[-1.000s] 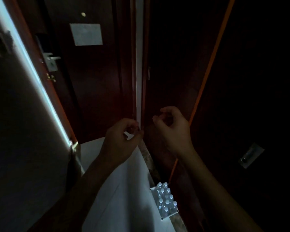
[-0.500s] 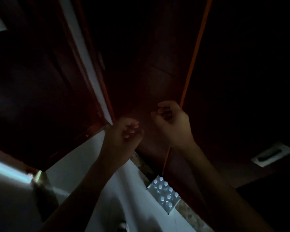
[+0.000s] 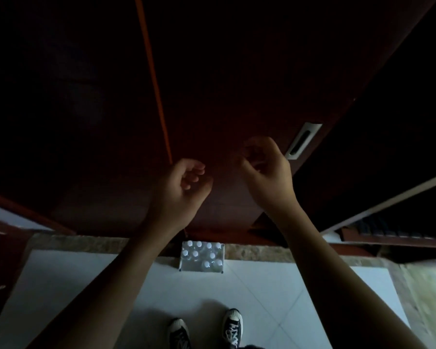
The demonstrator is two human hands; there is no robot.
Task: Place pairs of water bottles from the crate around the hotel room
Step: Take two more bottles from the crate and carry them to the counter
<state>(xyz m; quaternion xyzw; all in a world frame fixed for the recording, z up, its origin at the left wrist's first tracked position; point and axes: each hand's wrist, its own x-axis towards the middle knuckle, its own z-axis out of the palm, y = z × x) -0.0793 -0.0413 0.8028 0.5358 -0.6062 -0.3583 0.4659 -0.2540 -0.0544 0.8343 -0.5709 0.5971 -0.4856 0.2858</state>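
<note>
1. Landmark: the crate point(image 3: 201, 258) stands on the pale tiled floor point(image 3: 86, 278), hard against the stone threshold strip point(image 3: 86, 241) at the foot of a dark wooden door point(image 3: 212, 84). All positions below are given relative to this crate.

2. Left of and above the crate: the left hand point(image 3: 180, 187) is raised in front of the door, fingers curled loosely inward. It holds nothing.

3. In the crate: the water bottles point(image 3: 199, 253) stand upright, white caps showing. Some slots appear vacant; the dim light prevents a firm count.

4. Right of and above the crate: the right hand point(image 3: 264, 170) is also raised, fingers curled with thumb near the fingertips. No object is visible in it. A recessed metal pull point(image 3: 303, 141) on the door lies just beyond this hand.

5. Below the crate, nearer the camera: two dark shoes point(image 3: 204, 331) stand on the tiles, toes towards the crate.

6. Step in hand, as a judgement: both hands are free and the person faces the crate, so a fresh pickup appears due.

7. Next move, as a judgement: lower both hands to the crate, take one bottle in each by the neck or body, and lift straight up to clear the neighbouring bottles.
</note>
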